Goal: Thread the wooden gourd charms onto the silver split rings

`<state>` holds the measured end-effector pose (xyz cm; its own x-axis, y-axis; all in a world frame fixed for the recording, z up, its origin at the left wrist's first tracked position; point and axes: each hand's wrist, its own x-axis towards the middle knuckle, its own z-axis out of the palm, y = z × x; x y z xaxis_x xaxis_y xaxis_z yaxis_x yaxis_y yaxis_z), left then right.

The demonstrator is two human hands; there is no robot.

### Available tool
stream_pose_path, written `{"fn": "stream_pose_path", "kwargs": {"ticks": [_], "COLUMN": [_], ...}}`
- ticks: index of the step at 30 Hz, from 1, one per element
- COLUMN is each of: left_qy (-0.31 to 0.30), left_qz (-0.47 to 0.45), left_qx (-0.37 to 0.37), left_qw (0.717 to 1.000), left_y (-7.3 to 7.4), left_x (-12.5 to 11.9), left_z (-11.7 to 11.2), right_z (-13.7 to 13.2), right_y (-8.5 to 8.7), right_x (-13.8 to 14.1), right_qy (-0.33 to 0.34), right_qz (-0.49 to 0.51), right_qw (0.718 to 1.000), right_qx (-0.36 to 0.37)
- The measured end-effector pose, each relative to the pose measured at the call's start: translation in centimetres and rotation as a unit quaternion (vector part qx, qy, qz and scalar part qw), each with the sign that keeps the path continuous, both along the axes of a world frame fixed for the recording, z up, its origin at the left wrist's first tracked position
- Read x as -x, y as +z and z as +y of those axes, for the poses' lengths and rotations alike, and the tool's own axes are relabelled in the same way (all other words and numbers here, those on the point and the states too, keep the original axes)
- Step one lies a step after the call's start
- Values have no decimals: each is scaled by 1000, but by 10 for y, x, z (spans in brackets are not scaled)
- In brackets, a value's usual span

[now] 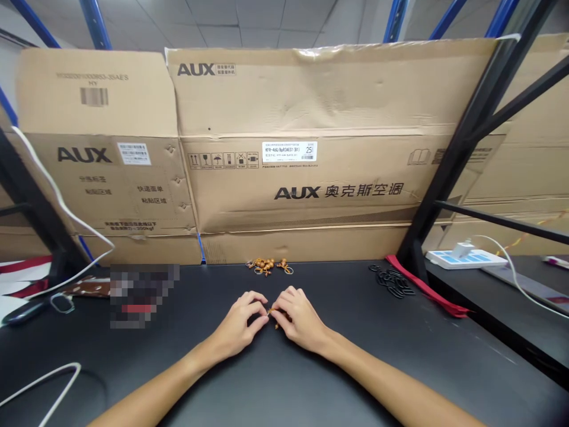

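Observation:
My left hand (237,320) and my right hand (297,317) meet at the middle of the black table, their fingertips pinching a small string of brown wooden beads (274,315). The fingers hide most of this string, and its lower beads hang below my right fingers. A little farther off, beyond my fingertips, lies a small heap of similar wooden beads with thin cord loops (267,267). Neither hand touches the heap.
A black table (338,350) runs under my arms. Several black rings (392,281) and a red tassel (427,290) lie to the right. Flattened AUX cardboard boxes (288,178) stand behind. A black shelf post (462,148) and a power strip (466,258) stand at right.

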<state>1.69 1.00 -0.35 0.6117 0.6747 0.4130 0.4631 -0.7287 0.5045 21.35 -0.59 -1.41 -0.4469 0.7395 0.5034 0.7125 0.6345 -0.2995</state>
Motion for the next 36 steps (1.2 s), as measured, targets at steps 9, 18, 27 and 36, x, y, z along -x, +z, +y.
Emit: {"fn": "stream_pose_path", "kwargs": {"ticks": [9,18,27,36], "left_qy": [15,10,11,44], "left_qz": [-4,15,41,106], "left_qx": [11,-10,-36,-113], "left_qw": [1000,1000,998,987], "left_y": [-1,-2,-3,-4], "left_x": [1,1,1,3], "left_z": [3,3,2,0], "right_z": [4,6,6,6], "right_y": [1,3,-2,-6], "right_x": [-2,-2,-2,-3], "right_qy": [3,-4,-24,-31], "right_qz": [54,87,59,-11], "right_qw": [996,989,995,996], "right_qx": [69,117,77,-85]}}
